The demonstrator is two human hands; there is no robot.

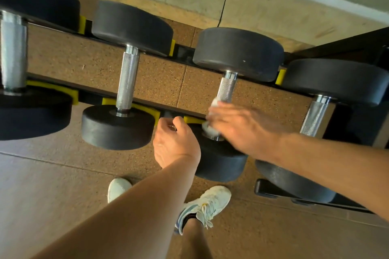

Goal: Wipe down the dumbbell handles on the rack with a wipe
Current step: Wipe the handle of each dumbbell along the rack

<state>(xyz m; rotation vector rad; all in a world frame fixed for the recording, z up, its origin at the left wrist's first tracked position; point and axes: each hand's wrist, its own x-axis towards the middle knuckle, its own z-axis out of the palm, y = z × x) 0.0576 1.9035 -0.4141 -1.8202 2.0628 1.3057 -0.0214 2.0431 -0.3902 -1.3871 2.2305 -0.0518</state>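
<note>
Several black dumbbells with knurled steel handles lie across a black rack (185, 52) with yellow cradles. My right hand (237, 126) wraps a white wipe (211, 119) around the lower part of the third dumbbell's handle (227, 88); the hand is blurred. My left hand (175, 143) curls its fingers over the rack's front rail (168, 114) between the second and third dumbbells. The second dumbbell's handle (127, 80) and the fourth's handle (314, 119) are bare.
A large dumbbell (13, 52) fills the far left. Brown speckled rubber flooring (63, 185) lies below the rack, and my white sneakers (205, 204) stand on it. A black rack foot (271, 191) juts out at the lower right. A pale wall runs behind.
</note>
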